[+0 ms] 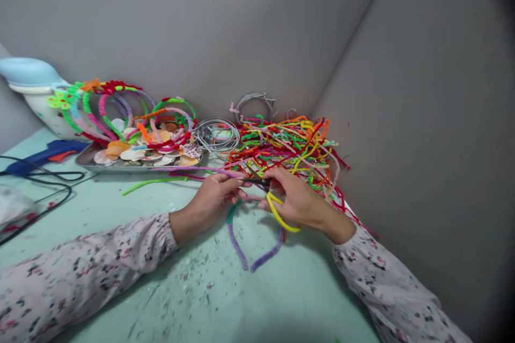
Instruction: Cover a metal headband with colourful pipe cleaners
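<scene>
My right hand [293, 198] is closed on a pair of scissors with yellow handles [277, 214]; their dark blades point left toward my left fingers. Pinched in my left hand [215, 198] is a purple pipe cleaner [189, 169], its long end trailing left past the tray. Below both hands hangs a headband [267, 261] wrapped in purple, teal and pink fuzzy stems, its two ends toward me. Its pink top runs between my hands, partly covered by my fingers. Whether the blades touch the purple stem cannot be made out.
Behind my hands lies a heap of coloured pipe cleaners [281, 144]. Wire coils [219, 136] sit beside it. A metal tray [120, 168] holds shells and wrapped headbands. A blue glue gun [32, 161] and its black cord lie left. Grey walls stand behind and right.
</scene>
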Demonstrator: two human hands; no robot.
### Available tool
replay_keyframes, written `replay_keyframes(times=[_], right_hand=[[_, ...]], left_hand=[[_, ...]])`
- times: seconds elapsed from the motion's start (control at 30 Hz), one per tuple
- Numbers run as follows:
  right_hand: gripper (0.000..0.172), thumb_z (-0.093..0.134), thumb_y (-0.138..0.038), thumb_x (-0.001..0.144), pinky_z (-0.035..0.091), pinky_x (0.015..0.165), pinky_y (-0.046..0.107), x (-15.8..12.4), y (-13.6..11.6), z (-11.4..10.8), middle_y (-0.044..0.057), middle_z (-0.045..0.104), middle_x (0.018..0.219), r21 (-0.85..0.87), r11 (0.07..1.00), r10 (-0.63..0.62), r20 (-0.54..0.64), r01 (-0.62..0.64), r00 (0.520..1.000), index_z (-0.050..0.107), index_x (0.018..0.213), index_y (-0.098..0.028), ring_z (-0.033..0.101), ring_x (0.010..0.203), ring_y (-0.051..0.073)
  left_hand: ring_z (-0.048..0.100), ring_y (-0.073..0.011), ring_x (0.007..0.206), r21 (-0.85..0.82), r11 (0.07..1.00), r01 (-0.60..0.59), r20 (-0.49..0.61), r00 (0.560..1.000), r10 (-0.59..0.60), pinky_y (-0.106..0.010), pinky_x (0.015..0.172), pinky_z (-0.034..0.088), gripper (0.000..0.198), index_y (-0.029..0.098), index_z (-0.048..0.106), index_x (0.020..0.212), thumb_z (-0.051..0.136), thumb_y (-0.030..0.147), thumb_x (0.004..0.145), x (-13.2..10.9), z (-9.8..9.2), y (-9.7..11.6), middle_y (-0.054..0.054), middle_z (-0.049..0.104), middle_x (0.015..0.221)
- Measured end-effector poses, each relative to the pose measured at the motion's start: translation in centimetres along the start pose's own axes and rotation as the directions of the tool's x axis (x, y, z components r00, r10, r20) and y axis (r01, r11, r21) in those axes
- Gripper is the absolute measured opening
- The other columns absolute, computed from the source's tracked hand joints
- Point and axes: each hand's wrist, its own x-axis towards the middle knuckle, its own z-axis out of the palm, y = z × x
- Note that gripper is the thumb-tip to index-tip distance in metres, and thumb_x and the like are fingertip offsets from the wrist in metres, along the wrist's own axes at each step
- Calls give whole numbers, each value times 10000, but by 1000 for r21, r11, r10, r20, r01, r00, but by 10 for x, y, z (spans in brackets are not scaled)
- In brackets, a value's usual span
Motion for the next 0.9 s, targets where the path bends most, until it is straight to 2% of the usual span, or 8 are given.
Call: replay_keyframes(times=[0.1, 0.27, 0.53, 0.7, 0.9], right_hand=[[453, 689, -385, 754, 438, 752, 317, -1, -1, 1, 78, 581, 1048, -85, 996, -35, 18, 36, 999, 527, 1132, -195, 548, 895, 196], [454, 675, -349, 761, 448, 772, 333, -2, -1, 2, 86, 583, 1059, -156, 985, -62, 34, 67, 998, 516, 1157, -193, 556, 915, 209], [446, 629, -344, 792, 469, 798, 357, -3, -1, 2, 94, 575, 1076, -251, 966, -57, 45, 66, 997, 499, 1190, -189, 568, 935, 224], [462, 626, -364, 796, 474, 818, 368, -5, 0, 2, 103, 576, 1084, -262, 963, -57, 45, 67, 997, 495, 1201, -185, 574, 948, 230], [474, 629, -413, 799, 472, 811, 361, -4, -1, 1, 98, 592, 1089, -241, 969, -52, 47, 62, 998, 498, 1194, -186, 582, 942, 226]], left_hand=[[593, -88, 507, -9, 1000, 7, -10, 1000, -7, -151, 446, 404, 136, 103, 644, 875, 676, 157, 754, 1, 0, -1, -27, 637, 602], [576, -65, 500, -31, 999, 23, 5, 1000, -23, -134, 439, 400, 137, 104, 625, 869, 688, 168, 765, 1, -1, 0, -7, 617, 615], [539, -45, 480, -74, 994, 76, 51, 996, -73, -112, 419, 384, 103, 97, 619, 829, 675, 173, 788, 2, -3, -2, -3, 597, 589], [559, -57, 479, -154, 978, 141, 64, 989, -132, -120, 421, 419, 42, 95, 635, 815, 639, 127, 789, 3, -4, 0, -13, 609, 599], [592, -75, 499, -216, 960, 177, 65, 984, -167, -126, 437, 448, 95, 93, 659, 852, 585, 75, 795, 2, -6, 0, -23, 618, 597]])
